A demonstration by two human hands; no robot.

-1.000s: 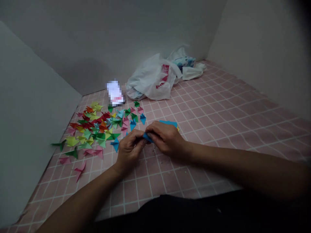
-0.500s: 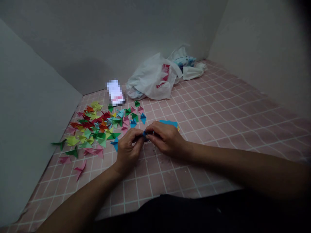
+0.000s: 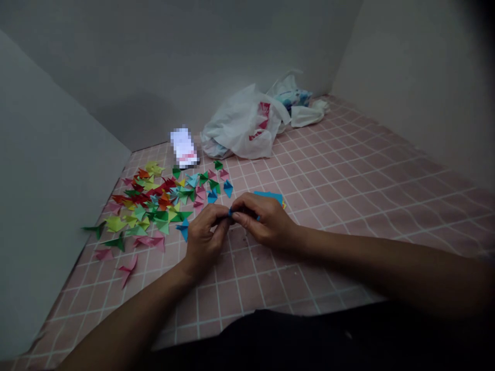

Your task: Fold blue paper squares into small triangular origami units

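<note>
Between the fingertips of left hand [image 3: 207,234] and right hand [image 3: 266,219], over pink checked cloth [image 3: 328,196]: small blue paper [image 3: 230,212], pinched from both sides. Thumb against index on each hand, other fingers curled in. Mostly covered by fingers, so cannot tell fold shape or which edge faces up.

Should handle as near weightless and thin. Likely stiffer where folded into layers, easy to bend elsewhere. Probably not slippery against bare skin. Fragile mainly at the creases: could tear under a hard pull or pick up stray creases if squashed. Best taken by thumb and index at edges or corners, one side per hand, light pressure. Avoid squeezing the middle.

Versus one second back: less blue in sight at the fingertips, down from a broader slanted face to a narrow sliver. Gap tighter now, nearly tip to tip around blue paper. Also a hint of blue now under right index; cannot tell if same piece. No visible change in folded pieces [image 3: 158,216] at left, phone [image 3: 184,148] behind them, bag [image 3: 242,123] at the back, or blue sheet [image 3: 269,197] partly hidden behind right hand.
</note>
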